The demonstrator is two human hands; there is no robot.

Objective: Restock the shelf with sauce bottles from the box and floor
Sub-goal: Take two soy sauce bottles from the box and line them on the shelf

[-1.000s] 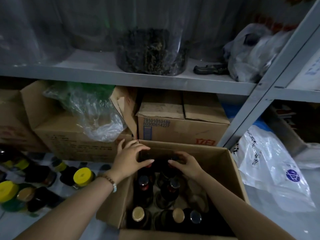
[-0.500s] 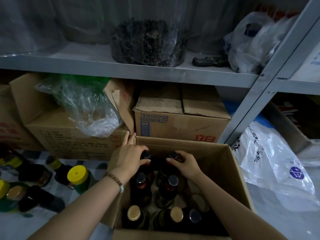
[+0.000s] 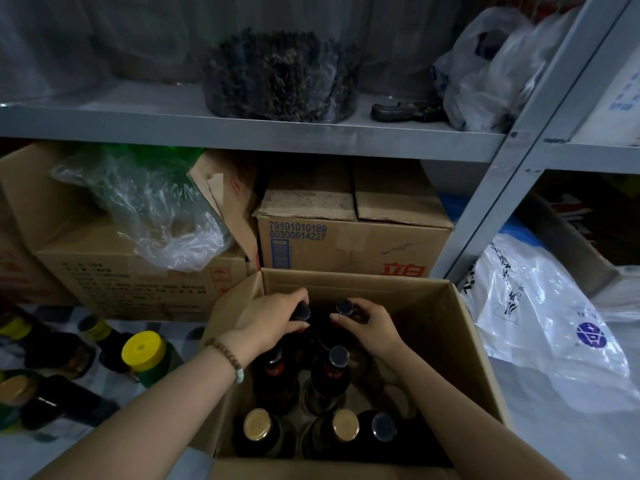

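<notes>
My left hand (image 3: 273, 320) grips one bottle (image 3: 300, 311) by the neck and my right hand (image 3: 370, 327) its neighbour (image 3: 344, 307), in the back row of the box (image 3: 363, 285), necks being all that stands clear. Two at once, I judge, saves trips to the shelf (image 3: 242, 136).

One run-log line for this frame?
phase: pickup | left hand: grips back-left bottle | right hand: grips back-right bottle | box: open

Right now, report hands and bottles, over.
Hands: left hand grips the left bottle at the cap, right hand grips the right bottle. Both upright in the box, far row. Above, shelf partly taken by a tub of dried goods.
</notes>
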